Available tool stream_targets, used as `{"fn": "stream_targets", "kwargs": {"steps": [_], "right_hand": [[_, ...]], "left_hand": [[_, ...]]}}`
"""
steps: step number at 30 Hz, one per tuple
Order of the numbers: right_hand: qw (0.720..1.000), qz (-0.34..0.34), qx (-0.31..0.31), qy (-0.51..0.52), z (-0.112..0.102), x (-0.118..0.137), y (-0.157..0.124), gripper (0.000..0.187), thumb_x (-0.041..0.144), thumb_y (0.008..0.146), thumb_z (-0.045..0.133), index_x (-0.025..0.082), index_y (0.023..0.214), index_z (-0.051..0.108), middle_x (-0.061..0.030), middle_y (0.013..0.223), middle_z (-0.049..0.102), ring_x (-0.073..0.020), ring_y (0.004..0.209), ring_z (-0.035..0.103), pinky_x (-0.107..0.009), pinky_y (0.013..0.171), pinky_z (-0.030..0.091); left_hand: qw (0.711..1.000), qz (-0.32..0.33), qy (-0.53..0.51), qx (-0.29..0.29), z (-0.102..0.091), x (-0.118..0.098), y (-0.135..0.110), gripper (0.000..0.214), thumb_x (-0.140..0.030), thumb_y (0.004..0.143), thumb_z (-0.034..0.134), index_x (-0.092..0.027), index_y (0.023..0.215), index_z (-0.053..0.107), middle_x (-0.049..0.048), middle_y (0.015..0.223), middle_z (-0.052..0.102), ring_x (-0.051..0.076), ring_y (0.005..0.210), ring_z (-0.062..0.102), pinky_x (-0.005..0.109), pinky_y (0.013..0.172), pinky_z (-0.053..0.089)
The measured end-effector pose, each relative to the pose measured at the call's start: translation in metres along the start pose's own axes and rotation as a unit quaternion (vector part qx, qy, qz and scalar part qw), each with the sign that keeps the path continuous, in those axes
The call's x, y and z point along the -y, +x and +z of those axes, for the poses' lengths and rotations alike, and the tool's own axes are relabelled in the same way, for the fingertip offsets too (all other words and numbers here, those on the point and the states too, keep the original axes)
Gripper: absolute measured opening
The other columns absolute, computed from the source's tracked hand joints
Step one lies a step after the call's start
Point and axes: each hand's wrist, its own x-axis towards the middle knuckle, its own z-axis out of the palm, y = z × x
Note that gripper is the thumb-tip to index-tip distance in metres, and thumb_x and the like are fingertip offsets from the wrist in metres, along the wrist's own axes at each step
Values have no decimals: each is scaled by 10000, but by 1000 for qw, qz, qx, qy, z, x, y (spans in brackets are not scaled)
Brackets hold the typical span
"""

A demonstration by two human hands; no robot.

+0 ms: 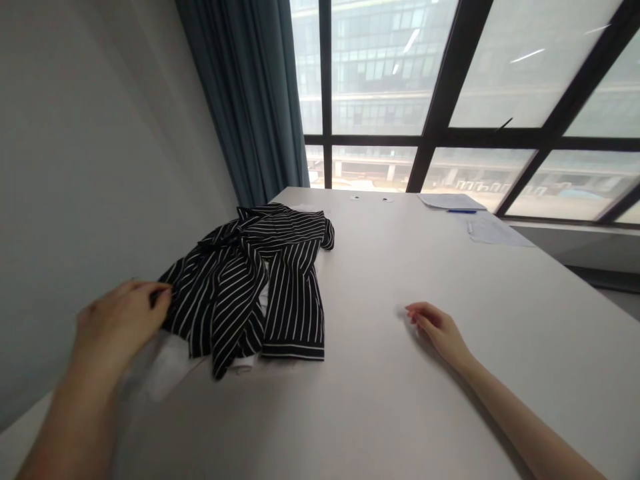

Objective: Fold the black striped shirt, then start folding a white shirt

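Observation:
A black garment with white stripes [295, 293] lies crumpled on the left side of the white table [370, 387]. One folded part of it twists over the middle. My left hand [125, 313] pinches its left edge between thumb and fingers. White cloth or paper [173, 360] shows beneath the garment near that hand; which it is, I cannot tell. On the bare tabletop to the right rests my right hand [437, 330], apart from the garment. Its fingers are loosely curled with the tips together, and I see nothing in them.
Sheets of paper [500, 232] and a blue pen [461, 211] lie at the table's far right. Two small fittings [387, 199] sit near the far edge. A grey wall [100, 167] borders the left, with a blue curtain [255, 100] and dark-framed windows [380, 73] behind.

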Motion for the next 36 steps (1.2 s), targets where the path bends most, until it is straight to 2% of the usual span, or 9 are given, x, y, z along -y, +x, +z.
{"fn": "stream_targets", "kwargs": {"steps": [1, 4, 8, 14, 17, 20, 25, 32, 36], "right_hand": [[1000, -2, 2, -4, 1, -1, 0, 351, 495, 769, 612, 179, 905, 683, -50, 772, 664, -149, 601, 536, -267, 519, 411], [1000, -12, 2, -22, 2, -5, -1, 331, 477, 776, 596, 185, 907, 678, -47, 781, 668, -153, 607, 547, -270, 522, 420], [997, -35, 3, -65, 2, -9, 0, 297, 436, 807, 556, 195, 932, 676, -49, 815, 686, -178, 684, 596, -291, 596, 459], [988, -79, 12, -134, 2, -9, -2, 244, 349, 812, 507, 198, 925, 662, -49, 844, 703, -199, 761, 629, -331, 716, 486], [978, -112, 29, -173, 5, -8, -4, 231, 285, 828, 466, 198, 935, 651, -51, 867, 693, -194, 773, 624, -325, 708, 479], [963, -154, 52, -213, 7, -8, -5, 244, 216, 846, 432, 201, 965, 644, -61, 909, 671, -185, 775, 612, -319, 700, 477], [937, -215, 72, -267, 9, -10, -6, 309, 123, 856, 415, 210, 1045, 643, -90, 1057, 652, -198, 936, 621, -348, 848, 500], [888, -268, 62, -370, 12, -17, -6, 353, 133, 900, 450, 220, 1188, 634, -103, 1277, 635, -254, 1195, 570, -460, 1016, 445], [872, -278, 60, -399, 11, -18, -6, 342, 144, 916, 447, 200, 1203, 625, -111, 1279, 635, -247, 1194, 575, -451, 1007, 464]], "left_hand": [[999, -11, 23, -24, 3, -27, -1, 375, -425, 883, 415, -185, 994, 680, 127, 984, 672, 444, 1002, 604, 678, 804, 455], [991, 127, -22, -22, 21, -125, -12, 413, -303, 928, 385, -158, 1255, 591, 170, 1323, 557, 388, 1319, 430, 609, 1054, 350], [933, 336, -63, 113, 64, -213, -40, 441, -333, 918, 499, -274, 1353, 548, 100, 1477, 458, 340, 1400, 350, 570, 1122, 280], [939, 293, -10, 178, 106, -209, -30, 571, -102, 847, 461, -201, 1408, 490, 143, 1498, 433, 272, 1364, 427, 516, 1140, 268], [941, 282, 29, 184, 103, -216, -21, 509, -95, 845, 466, -130, 1346, 546, 191, 1461, 467, 294, 1334, 462, 534, 1150, 232], [946, 266, 49, 177, 98, -248, -32, 440, -101, 862, 459, -42, 1280, 584, 251, 1436, 471, 332, 1350, 437, 515, 1157, 225], [900, 364, -121, 205, 104, -297, -68, 449, -187, 957, 384, -70, 1375, 499, 177, 1482, 445, 250, 1388, 398, 404, 1159, 290], [895, 374, -95, 225, 105, -294, -79, 478, -159, 963, 363, -117, 1434, 432, 151, 1529, 383, 259, 1421, 343, 449, 1147, 313], [926, 249, 50, 280, 84, -284, -67, 510, -86, 949, 333, -111, 1454, 395, 223, 1504, 390, 338, 1349, 442, 498, 986, 466]]}}
